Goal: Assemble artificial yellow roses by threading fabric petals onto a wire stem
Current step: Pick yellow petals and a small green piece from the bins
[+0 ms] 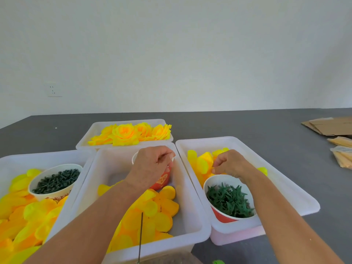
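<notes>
My left hand (152, 164) hovers over a red paper cup (163, 181) at the back of the middle white bin (192, 231). Its fingers are curled with the tips pinched together; whatever is between them is hidden. My right hand (231, 164) reaches into the right white bin (285, 185) and pinches a yellow fabric petal (204, 164) from the pile there. A thin dark wire stem (141, 237) stands upright at the front of the middle bin, among flat yellow petal layers (162, 208). Neither hand touches the stem.
A cup of green star-shaped calyxes (228, 199) sits in the right bin under my right wrist. The left bin (11, 162) holds petals and a cup of dark green pegs (55, 181). Finished yellow roses (131, 133) fill the far bin. Cardboard (331, 126) and plastic bags (342, 153) lie at right.
</notes>
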`<action>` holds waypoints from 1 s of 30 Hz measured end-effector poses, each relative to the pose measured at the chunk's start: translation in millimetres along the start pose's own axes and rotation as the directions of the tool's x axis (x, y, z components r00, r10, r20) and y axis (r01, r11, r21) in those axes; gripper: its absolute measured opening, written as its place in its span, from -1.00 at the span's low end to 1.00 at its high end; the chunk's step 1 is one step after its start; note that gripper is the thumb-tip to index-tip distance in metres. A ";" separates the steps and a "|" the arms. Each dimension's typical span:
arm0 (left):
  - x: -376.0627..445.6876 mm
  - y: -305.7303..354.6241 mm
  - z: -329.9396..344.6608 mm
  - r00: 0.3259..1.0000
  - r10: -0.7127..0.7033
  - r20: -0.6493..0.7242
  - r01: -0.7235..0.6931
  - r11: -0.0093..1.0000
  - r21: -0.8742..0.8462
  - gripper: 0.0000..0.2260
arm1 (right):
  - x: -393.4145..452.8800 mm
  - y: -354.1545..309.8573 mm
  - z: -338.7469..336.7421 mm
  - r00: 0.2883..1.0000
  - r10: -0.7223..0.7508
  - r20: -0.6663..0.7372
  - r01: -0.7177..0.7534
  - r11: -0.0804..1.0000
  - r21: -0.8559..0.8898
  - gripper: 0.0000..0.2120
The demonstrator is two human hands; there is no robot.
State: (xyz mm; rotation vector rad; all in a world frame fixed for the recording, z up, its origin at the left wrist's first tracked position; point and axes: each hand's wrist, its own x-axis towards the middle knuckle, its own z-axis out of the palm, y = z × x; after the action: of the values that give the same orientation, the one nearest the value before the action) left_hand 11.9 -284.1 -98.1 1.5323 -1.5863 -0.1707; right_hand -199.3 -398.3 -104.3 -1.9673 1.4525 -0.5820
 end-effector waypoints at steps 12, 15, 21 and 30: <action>-0.8 -0.5 -2.5 1.000 -0.020 -0.014 0.021 0.997 0.075 -0.79 | 6.2 -0.4 -6.6 0.941 0.017 -0.337 0.009 0.997 0.078 -0.90; -0.9 0.3 -1.9 1.000 -0.025 -0.008 0.026 0.995 0.094 -0.78 | 6.2 1.1 -7.6 0.896 -0.038 -0.443 0.070 0.996 0.056 -0.88; -0.8 0.9 -1.4 1.000 -0.016 -0.023 0.019 0.990 0.137 -0.75 | 3.5 2.0 -11.3 0.736 -0.072 -0.673 0.142 0.989 0.050 -0.82; 1.7 1.5 1.3 0.995 -0.080 -0.053 0.081 0.997 0.017 -0.84 | -0.9 -11.9 -9.3 0.884 0.027 -0.466 0.306 0.722 0.621 -0.89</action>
State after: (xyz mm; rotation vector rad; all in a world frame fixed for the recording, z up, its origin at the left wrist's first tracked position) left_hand 10.2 -285.8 -97.1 1.6042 -1.4905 -0.1588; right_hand -197.7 -397.0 -89.3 -1.3854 1.0759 -1.4928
